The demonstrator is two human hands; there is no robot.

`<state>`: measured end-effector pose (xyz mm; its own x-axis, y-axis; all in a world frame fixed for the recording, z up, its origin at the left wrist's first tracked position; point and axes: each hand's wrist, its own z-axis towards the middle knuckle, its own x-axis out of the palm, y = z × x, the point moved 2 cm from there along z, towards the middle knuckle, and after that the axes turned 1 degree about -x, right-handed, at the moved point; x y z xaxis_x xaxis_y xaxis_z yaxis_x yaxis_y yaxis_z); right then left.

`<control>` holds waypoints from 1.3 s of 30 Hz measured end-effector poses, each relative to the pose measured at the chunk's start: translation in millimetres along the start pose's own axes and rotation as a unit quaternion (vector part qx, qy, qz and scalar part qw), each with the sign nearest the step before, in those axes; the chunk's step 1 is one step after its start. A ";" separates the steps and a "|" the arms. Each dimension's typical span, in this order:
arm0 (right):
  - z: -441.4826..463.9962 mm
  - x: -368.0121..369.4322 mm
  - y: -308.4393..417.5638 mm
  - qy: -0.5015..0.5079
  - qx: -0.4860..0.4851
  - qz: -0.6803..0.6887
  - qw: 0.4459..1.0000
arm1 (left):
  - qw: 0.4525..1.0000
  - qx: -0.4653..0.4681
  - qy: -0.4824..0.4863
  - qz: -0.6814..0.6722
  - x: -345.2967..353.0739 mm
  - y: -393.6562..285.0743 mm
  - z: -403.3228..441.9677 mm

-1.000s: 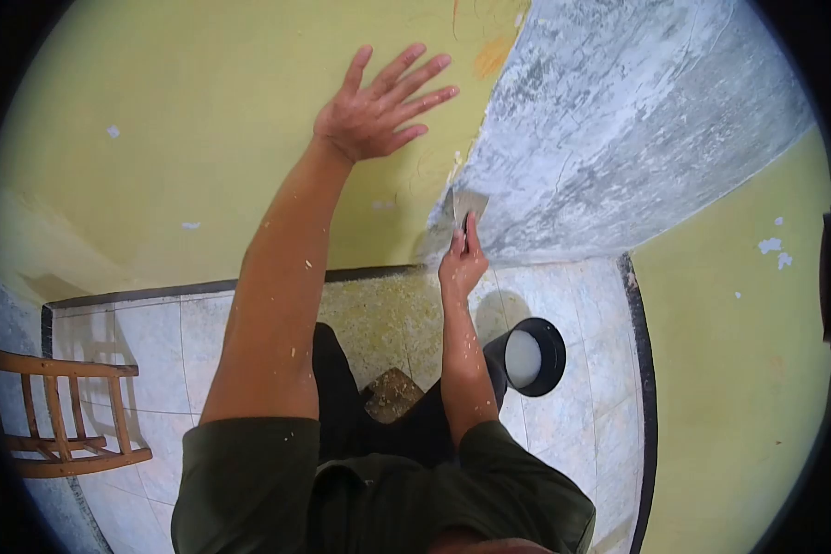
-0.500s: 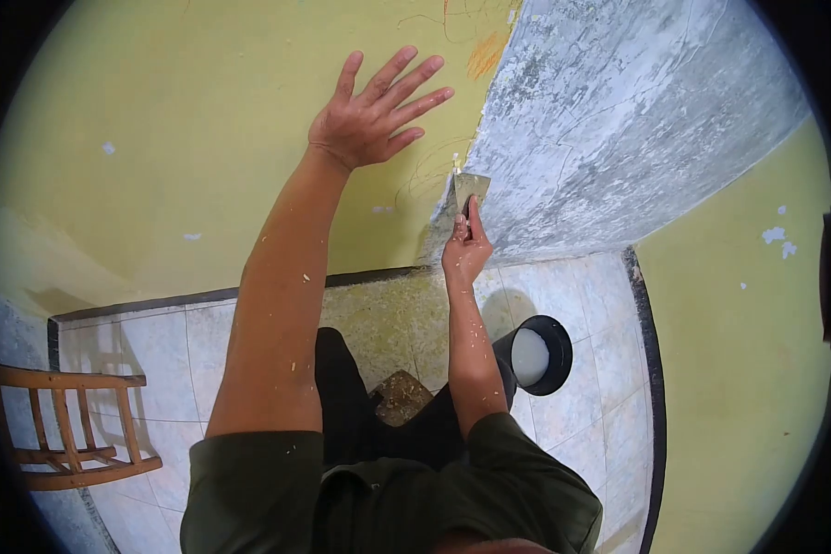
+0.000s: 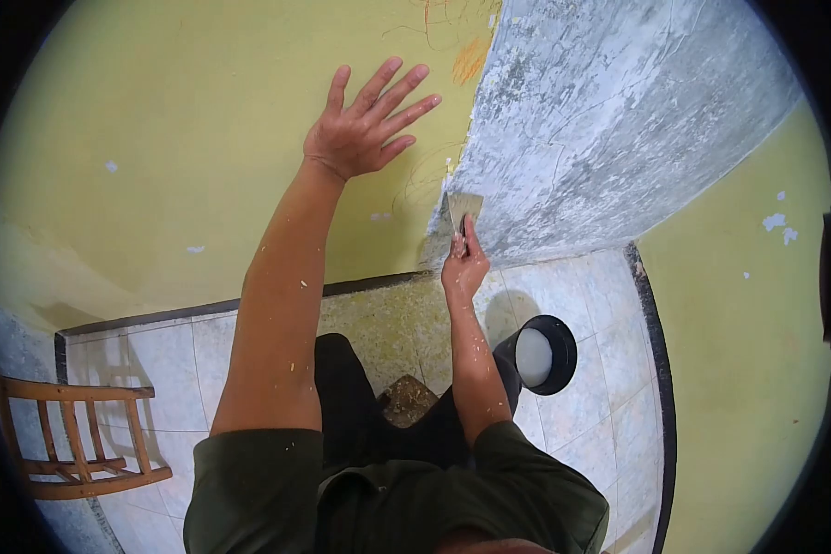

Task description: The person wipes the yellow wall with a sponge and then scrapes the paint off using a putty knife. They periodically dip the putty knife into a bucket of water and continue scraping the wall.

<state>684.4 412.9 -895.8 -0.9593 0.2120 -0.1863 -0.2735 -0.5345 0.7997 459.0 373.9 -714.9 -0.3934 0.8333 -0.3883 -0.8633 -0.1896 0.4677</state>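
Observation:
My left hand (image 3: pixel 362 127) is spread flat against the yellow-green painted wall (image 3: pixel 203 138), fingers apart. Lower and to the right, my right hand (image 3: pixel 465 268) grips a putty knife (image 3: pixel 464 209), its thumb and fingers around the handle. The broad blade points up and lies at the ragged paint edge, where the yellow-green coat meets the bare grey plaster (image 3: pixel 600 129). Small paint flakes cling to both forearms. Orange crayon scribbles (image 3: pixel 471 60) mark the paint near the top of that edge.
A black bucket (image 3: pixel 563 355) with whitish contents stands on the tiled floor beside my right leg. Paint scrapings (image 3: pixel 383 319) cover the floor at the wall's foot. A wooden chair or stool (image 3: pixel 83 434) is at the left. Another yellow-green wall (image 3: pixel 739 369) rises at the right.
My right hand and the putty knife have moved slightly down along the paint edge. My left hand stays spread on the wall; the view has shifted a little.

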 end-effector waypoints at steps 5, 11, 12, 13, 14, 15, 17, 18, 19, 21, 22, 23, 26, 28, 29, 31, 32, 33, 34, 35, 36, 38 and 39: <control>30.9 -4.8 41.6 -0.007 0.012 0.021 1.000 | 1.000 0.007 -0.006 0.030 -5.1 0.1 2.4; 1.6 -1.6 12.2 -0.014 -0.056 0.012 0.998 | 1.000 0.007 -0.010 0.019 -4.6 0.6 1.4; 13.4 2.3 19.7 0.011 0.010 0.021 1.000 | 1.000 0.005 -0.011 0.016 -5.5 -0.2 1.3; 15.6 1.8 23.0 0.020 0.034 0.016 0.999 | 1.000 0.007 -0.010 0.014 -6.4 -0.6 1.3; 17.7 1.3 26.3 0.030 0.058 0.010 0.998 | 1.000 0.008 -0.009 0.012 -6.8 0.2 2.6; 19.5 0.6 29.6 0.040 0.082 0.003 0.996 | 1.000 0.006 -0.006 0.010 -7.0 0.3 2.1; 8.1 -5.2 18.2 -0.014 -0.027 0.042 0.999 | 1.000 0.006 -0.008 0.004 -7.0 -3.2 -1.6; 9.0 -3.5 14.5 -0.017 -0.032 0.045 0.998 | 1.000 0.005 -0.017 0.007 -5.5 0.3 1.3; 10.8 -3.0 22.1 -0.005 -0.049 0.009 0.999 | 1.000 0.004 -0.020 0.011 -4.9 3.3 3.5; 17.0 -3.0 31.2 0.008 -0.059 -0.030 0.998 | 1.000 0.008 -0.016 0.016 -4.5 0.6 0.6; 39.3 -2.4 65.9 0.005 -0.021 -0.004 1.000 | 1.000 0.010 -0.013 0.015 -5.0 -0.3 -0.2; 55.4 1.2 82.8 0.003 0.017 0.021 1.000 | 1.000 0.007 -0.004 0.016 -6.3 -0.3 0.1; 47.6 -2.4 67.8 -0.009 -0.005 0.024 1.000 | 1.000 0.008 -0.004 0.017 -4.9 -0.2 1.1; 17.1 -3.3 32.3 -0.006 -0.047 -0.035 0.998 | 1.000 0.003 -0.014 0.021 -4.3 0.7 2.9; 17.1 -0.2 33.4 -0.007 -0.049 -0.035 0.998 | 1.000 0.005 -0.010 0.020 -4.4 0.3 1.8; 15.8 3.6 33.1 -0.001 -0.041 -0.064 0.997 | 1.000 0.006 -0.003 0.017 -3.4 -1.7 -0.6; 20.6 4.4 40.2 0.006 -0.003 -0.048 0.999 | 1.000 0.005 0.000 0.013 -4.9 -2.6 -1.3; 25.4 5.0 47.9 0.010 0.036 -0.032 0.999 | 1.000 0.004 -0.002 0.014 -5.3 -0.3 1.3; 27.2 4.0 48.1 0.011 0.030 -0.035 0.999 | 1.000 0.003 -0.004 0.014 -5.3 1.4 3.8; 26.8 1.2 47.5 0.013 0.024 -0.038 0.999 | 1.000 0.002 -0.005 0.012 -6.3 1.5 3.5; 19.5 -2.1 38.0 0.014 0.026 -0.040 0.999 | 1.000 0.004 -0.004 0.008 -7.7 0.3 1.8; 11.6 -3.3 32.6 -0.034 -0.067 0.018 0.997 | 1.000 0.006 -0.012 0.008 -4.9 -1.3 0.4; 17.8 2.3 27.6 -0.034 -0.071 0.020 0.997 | 1.000 0.005 -0.017 0.010 -2.6 -0.1 0.7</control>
<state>675.9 413.3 -864.0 -0.9642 0.2401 -0.1125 -0.2462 -0.6535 0.7158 460.3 372.1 -713.3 -0.3995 0.8462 -0.3526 -0.8520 -0.2008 0.4836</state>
